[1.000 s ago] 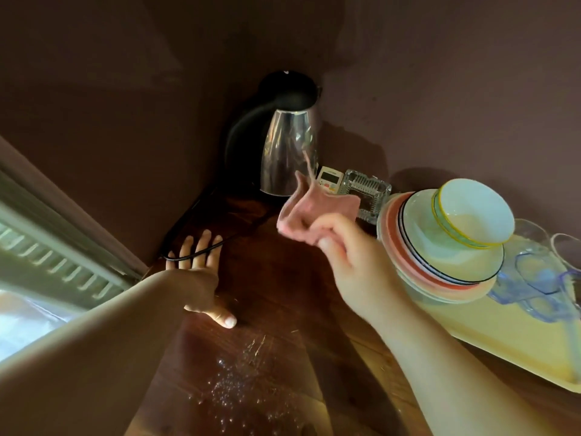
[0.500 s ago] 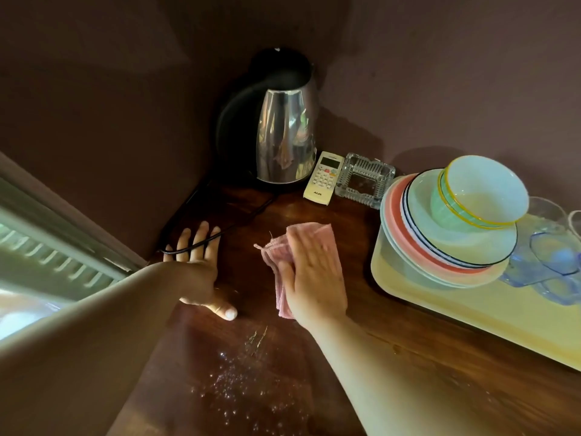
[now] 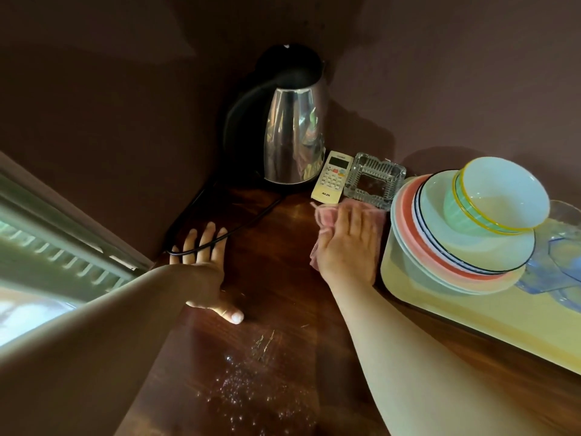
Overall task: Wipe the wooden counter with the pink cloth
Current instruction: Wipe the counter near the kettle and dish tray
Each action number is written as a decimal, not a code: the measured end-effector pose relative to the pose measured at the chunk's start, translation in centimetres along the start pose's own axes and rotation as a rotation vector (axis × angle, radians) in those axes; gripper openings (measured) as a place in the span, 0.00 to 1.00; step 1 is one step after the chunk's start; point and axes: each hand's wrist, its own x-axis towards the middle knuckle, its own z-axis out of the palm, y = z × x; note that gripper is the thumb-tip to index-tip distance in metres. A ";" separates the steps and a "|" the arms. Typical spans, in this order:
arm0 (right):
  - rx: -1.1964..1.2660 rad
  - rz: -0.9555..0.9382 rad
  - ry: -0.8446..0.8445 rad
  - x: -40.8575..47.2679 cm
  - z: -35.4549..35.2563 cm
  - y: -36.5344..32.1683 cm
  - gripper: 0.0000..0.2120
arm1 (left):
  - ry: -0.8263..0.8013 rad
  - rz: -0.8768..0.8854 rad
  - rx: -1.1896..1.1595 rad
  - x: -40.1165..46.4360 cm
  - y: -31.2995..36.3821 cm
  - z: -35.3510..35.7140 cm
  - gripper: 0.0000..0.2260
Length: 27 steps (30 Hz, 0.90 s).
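Observation:
The pink cloth (image 3: 325, 219) lies flat on the dark wooden counter (image 3: 276, 287), just in front of the remote and the ashtray. My right hand (image 3: 349, 247) presses down on it with fingers spread, covering most of it. My left hand (image 3: 204, 265) rests palm down on the counter at the left, fingers apart, with the kettle's black cord (image 3: 239, 228) running under its fingertips. A patch of crumbs and droplets (image 3: 251, 382) lies on the counter nearer to me.
A steel kettle (image 3: 292, 133) stands in the back corner. Beside it lie a white remote (image 3: 331, 177) and a glass ashtray (image 3: 374, 180). A yellow tray (image 3: 471, 322) at the right holds stacked plates (image 3: 465, 256), a bowl (image 3: 500, 196) and blue glassware (image 3: 559, 262).
My right hand brought the cloth down from the air onto the counter, then slid it back and to the right, up against the remote, ashtray and tray. My left hand stayed put.

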 end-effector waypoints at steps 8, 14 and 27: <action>0.009 0.120 0.021 -0.9 0.2 0.7 0.30 | -0.006 0.013 -0.034 0.2 -0.2 0.0 0.73; -0.082 -0.017 -0.032 -3.1 0.2 0.7 0.29 | 0.000 0.005 0.016 -0.5 0.2 -0.3 0.74; -0.122 -0.268 -0.051 -6.6 0.9 0.4 0.29 | -0.007 0.024 -0.034 -0.8 0.2 -0.4 0.74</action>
